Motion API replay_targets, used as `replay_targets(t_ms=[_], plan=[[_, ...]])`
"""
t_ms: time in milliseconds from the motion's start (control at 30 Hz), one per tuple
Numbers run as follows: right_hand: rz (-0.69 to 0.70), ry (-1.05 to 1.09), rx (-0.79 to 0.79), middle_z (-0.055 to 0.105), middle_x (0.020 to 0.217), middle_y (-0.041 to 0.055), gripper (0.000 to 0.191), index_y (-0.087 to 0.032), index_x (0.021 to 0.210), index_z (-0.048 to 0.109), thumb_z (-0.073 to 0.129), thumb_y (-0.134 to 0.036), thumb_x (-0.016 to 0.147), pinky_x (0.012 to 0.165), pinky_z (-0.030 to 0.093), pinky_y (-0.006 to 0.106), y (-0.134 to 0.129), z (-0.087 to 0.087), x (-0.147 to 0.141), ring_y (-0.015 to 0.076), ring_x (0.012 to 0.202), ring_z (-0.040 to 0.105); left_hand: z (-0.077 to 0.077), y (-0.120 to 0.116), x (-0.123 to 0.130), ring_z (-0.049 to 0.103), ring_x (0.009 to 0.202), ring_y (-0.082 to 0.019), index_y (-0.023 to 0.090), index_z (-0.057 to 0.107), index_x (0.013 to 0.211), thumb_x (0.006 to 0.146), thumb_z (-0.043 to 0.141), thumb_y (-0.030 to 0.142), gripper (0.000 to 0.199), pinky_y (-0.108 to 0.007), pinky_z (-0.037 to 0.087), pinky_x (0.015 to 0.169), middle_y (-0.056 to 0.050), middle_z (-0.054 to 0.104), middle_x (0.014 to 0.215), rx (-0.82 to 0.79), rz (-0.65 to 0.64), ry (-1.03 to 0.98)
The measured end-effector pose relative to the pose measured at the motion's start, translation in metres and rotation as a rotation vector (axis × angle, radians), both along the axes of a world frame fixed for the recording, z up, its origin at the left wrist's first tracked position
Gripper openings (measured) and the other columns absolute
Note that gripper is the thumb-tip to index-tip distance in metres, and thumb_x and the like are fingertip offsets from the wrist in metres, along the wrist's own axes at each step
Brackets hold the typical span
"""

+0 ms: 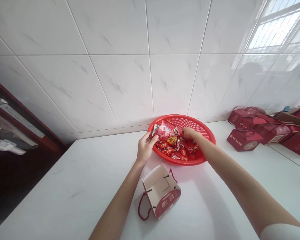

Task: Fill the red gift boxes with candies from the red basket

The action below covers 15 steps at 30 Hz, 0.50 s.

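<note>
My left hand (145, 148) is closed on wrapped candies (164, 129) at the left rim of a red plastic basket (210, 136). A pinkish-red packet and a small white one show at its fingers. Inside the basket lies a heap of red-wrapped candies (183, 154), with a yellow packet (172, 140) among them. My right hand (189, 133) reaches into the basket's right part, its fingers curled down; what they hold, if anything, is hidden. In front of the basket stands an open red gift box (167, 201) with a pale inside and dark red cord handles.
Several closed red gift boxes (245, 138) stand at the right against the tiled wall (120, 83). Beyond them is an open carton (287, 117) with red things in it. The white table (72, 186) ends at the left, beside a dark reddish-brown frame (27, 110).
</note>
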State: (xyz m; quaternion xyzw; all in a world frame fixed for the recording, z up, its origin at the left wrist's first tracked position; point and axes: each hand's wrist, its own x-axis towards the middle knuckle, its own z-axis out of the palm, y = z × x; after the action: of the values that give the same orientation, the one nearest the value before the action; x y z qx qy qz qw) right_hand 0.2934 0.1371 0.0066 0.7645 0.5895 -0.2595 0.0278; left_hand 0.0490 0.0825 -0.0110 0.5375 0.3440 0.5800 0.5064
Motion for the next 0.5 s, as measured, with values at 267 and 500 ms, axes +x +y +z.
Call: replay_targets(t_ms=[267, 500], plan=[[0.033, 0.042, 0.088, 0.065, 0.123, 0.0092, 0.033, -0.017, 0.126, 0.062, 0.062, -0.035, 0.098, 0.086, 0.059, 0.042, -0.001, 0.011, 0.002, 0.0219, 0.102, 0.067, 0.000, 0.000, -0.001, 0.072, 0.101, -0.029, 0.017, 0.074, 0.104, 0.074, 0.081, 0.049, 0.045, -0.040, 0.057, 0.090, -0.009, 0.078, 0.104, 0.006, -0.011, 0.008], [-0.031, 0.056, 0.086, 0.064, 0.125, 0.0096, 0.033, -0.017, 0.126, 0.062, 0.062, -0.035, 0.098, 0.088, 0.058, 0.043, -0.001, 0.016, 0.004, 0.0231, 0.105, 0.066, 0.000, 0.001, -0.001, 0.072, 0.101, -0.029, 0.015, 0.073, 0.106, 0.073, 0.081, 0.049, 0.048, -0.040, 0.056, 0.091, -0.010, 0.079, 0.104, 0.005, -0.007, 0.009]])
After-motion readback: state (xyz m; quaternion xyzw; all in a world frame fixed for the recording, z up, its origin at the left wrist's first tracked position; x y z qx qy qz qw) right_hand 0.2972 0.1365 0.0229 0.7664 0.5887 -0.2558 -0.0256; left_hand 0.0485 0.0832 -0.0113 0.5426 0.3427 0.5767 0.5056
